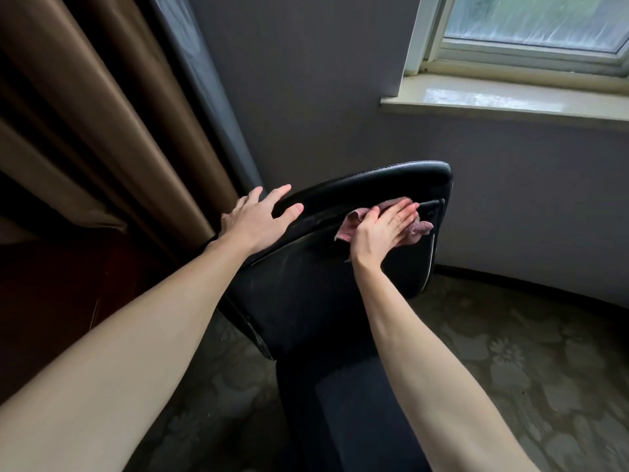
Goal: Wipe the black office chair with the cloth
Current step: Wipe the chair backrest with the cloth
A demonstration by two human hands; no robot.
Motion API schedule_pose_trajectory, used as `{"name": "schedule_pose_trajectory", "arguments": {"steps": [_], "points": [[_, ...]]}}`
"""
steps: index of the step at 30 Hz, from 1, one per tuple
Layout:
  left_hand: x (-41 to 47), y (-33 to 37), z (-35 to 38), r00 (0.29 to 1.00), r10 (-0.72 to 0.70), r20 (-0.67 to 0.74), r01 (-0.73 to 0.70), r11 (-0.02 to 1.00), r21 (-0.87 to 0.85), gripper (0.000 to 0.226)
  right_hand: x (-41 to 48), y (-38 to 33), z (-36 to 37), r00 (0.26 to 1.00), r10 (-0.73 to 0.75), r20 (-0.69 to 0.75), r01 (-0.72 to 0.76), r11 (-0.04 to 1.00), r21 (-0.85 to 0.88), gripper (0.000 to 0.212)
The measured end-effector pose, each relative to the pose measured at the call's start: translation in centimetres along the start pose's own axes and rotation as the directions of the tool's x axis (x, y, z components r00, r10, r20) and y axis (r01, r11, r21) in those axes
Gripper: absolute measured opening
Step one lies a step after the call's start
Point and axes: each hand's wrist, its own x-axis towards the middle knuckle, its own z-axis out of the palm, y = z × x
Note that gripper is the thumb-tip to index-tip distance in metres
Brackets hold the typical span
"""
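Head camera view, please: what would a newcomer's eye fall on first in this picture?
The black office chair in the middle of the view draws the eye first, with the right hand pressing a pink cloth flat against its upper back. The left hand rests open on the chair's top left edge. Behind, a bright window sits at the upper right and a brown curtain hangs at the left.

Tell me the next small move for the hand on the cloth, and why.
Probably slide the right hand and cloth downward along the chair back: the cloth is pressed flat near its top, wide black surface lies below, and the left hand braces the upper left edge.
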Motion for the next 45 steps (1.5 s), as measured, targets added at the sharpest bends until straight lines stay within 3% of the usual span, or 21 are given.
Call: {"name": "schedule_pose_trajectory", "arguments": {"steps": [3,9,13,16,19,21,26,28,31,33,36,38,41,45], "points": [[0.4,-0.4,0.2,1.000,-0.007,-0.004,0.007,1.000,0.006,0.060,-2.4,-1.3,1.9,1.000,0.025,-0.017,-0.026,0.999,-0.040,0.066],[0.6,-1.1,0.1,1.000,-0.007,-0.009,0.007,1.000,-0.001,0.059,-13.6,-1.9,5.6,0.935,-0.242,0.260,0.238,0.970,0.048,0.070],[0.5,-1.2,0.2,1.000,0.015,-0.007,-0.015,1.000,-0.012,0.059,-13.2,-0.2,4.7,0.874,-0.338,0.349,0.330,0.940,0.084,0.060],[0.4,-1.2,0.2,1.000,0.025,0.016,-0.024,0.999,-0.032,0.059,-9.8,0.7,3.0,0.889,-0.344,0.302,0.349,0.936,0.040,0.064],[0.1,-1.3,0.0,0.999,0.029,0.031,-0.028,0.999,-0.046,0.057,-4.0,0.6,1.3,0.976,-0.171,0.134,0.176,0.984,-0.028,0.065],[-0.2,-1.4,-0.3,0.997,0.060,0.054,-0.057,0.997,-0.059,0.056,-1.5,0.3,0.4,0.993,-0.096,0.068,0.097,0.995,-0.022,0.063],[-1.5,-5.2,-0.3,0.997,0.046,0.059,-0.039,0.993,-0.107,0.048,-3.7,-0.8,1.7,0.987,-0.156,0.034,0.156,0.988,0.019,0.067],[-1.4,-5.7,-0.4,0.996,0.037,0.078,-0.026,0.990,-0.137,0.047,-6.5,-1.2,3.5,0.964,-0.252,0.080,0.255,0.966,-0.032,0.067],[-0.8,-5.4,-0.5,0.996,0.026,0.081,-0.011,0.985,-0.173,0.054,-11.7,-1.3,6.1,0.859,-0.465,0.216,0.489,0.870,-0.073,0.065],[-0.7,-5.7,-0.4,0.997,0.032,0.075,-0.019,0.985,-0.173,0.050,-13.9,-0.6,6.7,0.810,-0.506,0.297,0.547,0.835,-0.068,0.062],[-1.0,-5.8,-0.1,0.998,0.020,0.063,-0.010,0.988,-0.153,0.046,-12.3,0.4,5.8,0.764,-0.581,0.279,0.630,0.766,-0.130,0.059],[-0.9,-5.4,-0.1,0.997,0.016,0.075,-0.005,0.988,-0.153,0.044,-9.3,0.7,4.6,0.805,-0.557,0.205,0.592,0.779,-0.206,0.060],[-0.7,-5.1,-0.1,0.996,0.019,0.086,-0.005,0.986,-0.166,0.045,-4.9,-0.2,3.1,0.941,-0.324,0.098,0.337,0.919,-0.203,0.063],[-0.3,-5.5,0.1,0.996,0.003,0.093,0.013,0.986,-0.166,0.044,-6.5,-2.7,4.5,0.993,-0.115,-0.026,0.111,0.987,-0.120,0.064]]}}
